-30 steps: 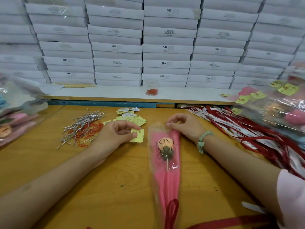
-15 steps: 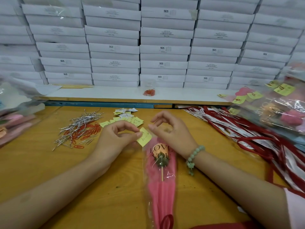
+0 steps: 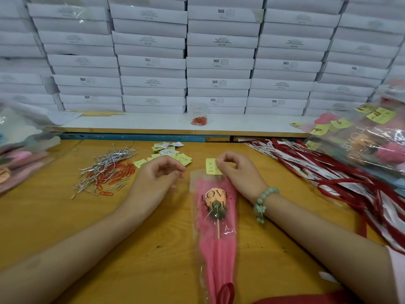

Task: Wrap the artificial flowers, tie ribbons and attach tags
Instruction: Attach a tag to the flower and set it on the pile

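**A:** Head view. Where is the wrapped flower?

**B:** Flat on the desk, about mid-desk. The bloom end points to 12 o'clock and the stem end to 6 o'clock. It has a clear sleeve with pink paper inside, and "LOVE YOU" is printed over the peach bloom.

**A:** And the right hand?

**B:** At 1 o'clock from the bloom. Its fingers pinch 1 yellow tag against the sleeve's top edge, at 12 o'clock. A green bead bracelet is on that wrist.

**A:** The left hand?

**B:** At 10 o'clock from the bloom, just beside the sleeve but apart from it. The fingers are curled, with the thumb close to the forefinger. Something thin may sit between them, but I cannot tell.

**A:** What else is on the desk?

**B:** Loose tags lie at 11 o'clock. Red paper clips mixed with silver twist ties lie at 9 o'clock. Red and white ribbons spread out at 3 o'clock. Stacked white boxes fill the back at 12 o'clock.
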The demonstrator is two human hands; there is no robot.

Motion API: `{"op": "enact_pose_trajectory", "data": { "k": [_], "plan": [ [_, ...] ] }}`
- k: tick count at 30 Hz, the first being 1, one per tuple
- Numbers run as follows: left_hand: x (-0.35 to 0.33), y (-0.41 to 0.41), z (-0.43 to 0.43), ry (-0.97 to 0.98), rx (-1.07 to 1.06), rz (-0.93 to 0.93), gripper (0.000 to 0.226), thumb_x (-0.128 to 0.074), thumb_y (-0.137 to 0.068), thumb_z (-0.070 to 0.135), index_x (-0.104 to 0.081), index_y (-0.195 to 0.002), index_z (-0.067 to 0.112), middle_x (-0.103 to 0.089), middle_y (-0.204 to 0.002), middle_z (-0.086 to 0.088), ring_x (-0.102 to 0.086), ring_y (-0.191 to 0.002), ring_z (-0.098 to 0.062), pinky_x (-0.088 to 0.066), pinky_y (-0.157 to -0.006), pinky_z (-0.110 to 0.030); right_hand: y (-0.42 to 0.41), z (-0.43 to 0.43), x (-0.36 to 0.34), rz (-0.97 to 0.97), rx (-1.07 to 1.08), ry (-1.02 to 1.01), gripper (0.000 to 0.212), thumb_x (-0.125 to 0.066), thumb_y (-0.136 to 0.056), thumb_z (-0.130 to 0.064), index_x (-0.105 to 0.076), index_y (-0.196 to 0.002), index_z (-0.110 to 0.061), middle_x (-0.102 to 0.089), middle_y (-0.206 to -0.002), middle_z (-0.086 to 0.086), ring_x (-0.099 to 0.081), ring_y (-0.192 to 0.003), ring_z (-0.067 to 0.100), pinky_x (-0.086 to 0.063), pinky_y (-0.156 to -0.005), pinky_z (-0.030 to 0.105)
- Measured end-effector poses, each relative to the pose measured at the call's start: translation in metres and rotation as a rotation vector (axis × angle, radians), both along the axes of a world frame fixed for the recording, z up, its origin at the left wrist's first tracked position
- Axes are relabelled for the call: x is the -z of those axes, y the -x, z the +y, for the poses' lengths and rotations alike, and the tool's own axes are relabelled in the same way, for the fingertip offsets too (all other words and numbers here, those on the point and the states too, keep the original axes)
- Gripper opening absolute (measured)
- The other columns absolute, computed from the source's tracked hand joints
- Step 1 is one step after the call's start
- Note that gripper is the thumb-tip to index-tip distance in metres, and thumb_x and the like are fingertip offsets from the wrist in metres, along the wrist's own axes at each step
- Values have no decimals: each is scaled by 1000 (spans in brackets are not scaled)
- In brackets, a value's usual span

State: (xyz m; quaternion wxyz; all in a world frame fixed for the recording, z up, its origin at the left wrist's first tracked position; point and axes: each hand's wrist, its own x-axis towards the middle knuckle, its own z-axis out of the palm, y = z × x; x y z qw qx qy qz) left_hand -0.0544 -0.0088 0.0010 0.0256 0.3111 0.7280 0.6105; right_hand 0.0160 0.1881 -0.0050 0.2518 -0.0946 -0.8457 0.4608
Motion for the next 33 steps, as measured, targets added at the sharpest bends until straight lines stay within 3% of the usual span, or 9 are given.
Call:
{"op": "enact_pose_trajectory", "data": {
  "k": [3,6,10,12,17,24,26,30,33],
  "plan": [
    [-8,17,-6,96,-146,115,26,-56,-90,-1,-70,-89,21,-67,-98,7,-60,-88,-7,-46,-73,-26,3,2,3,-106,28,-25,22,-53,-96,-21,-64,-87,-4,-60,-77,-6,-55,-72,8,-43,-65,23],
    [-19,44,-19,218,-236,193,22,-55,-91,3,-66,-92,23,-61,-97,11,-55,-82,-9,-42,-65,-25,3,2,2,-116,30,-27,20,-56,-95,-21,-63,-86,-5,-57,-73,-9,-53,-68,7,-41,-62,21],
    [-29,77,-46,708,-282,462,10,-61,-90,12,-62,-93,22,-58,-90,7,-51,-77,-7,-36,-60,-23,2,1,2,-106,19,-5,14,-60,-93,-21,-59,-80,-15,-59,-74,-5,-54,-67,7,-45,-63,23],
    [-33,85,-57,853,-286,480,12,-63,-89,14,-61,-86,25,-60,-86,8,-51,-74,-4,-35,-56,-22,1,1,2,-104,21,-2,12,-61,-92,-20,-59,-82,-14,-61,-79,-1,-56,-72,11,-50,-70,31],
    [-40,95,-72,921,-302,481,16,-68,-88,16,-62,-83,30,-65,-91,6,-56,-79,-13,-41,-64,-30,2,2,3,-83,15,10,11,-63,-91,-17,-60,-81,-14,-61,-77,-3,-56,-73,11,-50,-71,31],
    [-26,95,-67,1057,-275,576,12,-72,-86,30,-71,-98,27,-59,-90,12,-53,-79,-7,-38,-58,-21,4,4,5,-90,3,5,12,-64,-90,-19,-60,-79,-17,-64,-82,-3,-61,-77,10,-50,-67,24],
    [-22,94,-67,1033,-300,610,9,-71,-86,25,-71,-95,26,-57,-86,12,-52,-76,-7,-35,-57,-19,4,4,6,-88,3,5,13,-64,-90,-19,-60,-79,-17,-64,-81,-5,-61,-75,7,-49,-64,19],
    [-20,93,-67,1057,-323,612,14,-67,-89,21,-60,-79,28,-59,-83,8,-55,-76,-12,-48,-66,-30,4,5,7,-80,-2,9,13,-65,-90,-19,-60,-78,-18,-64,-80,-5,-61,-74,7,-49,-65,18],
    [-23,91,-67,1055,-327,619,17,-69,-88,21,-59,-76,28,-57,-78,9,-52,-71,-10,-43,-60,-27,4,5,7,-76,-9,15,14,-65,-90,-18,-60,-77,-18,-63,-78,-6,-60,-73,6,-48,-63,17]
  ]
}}
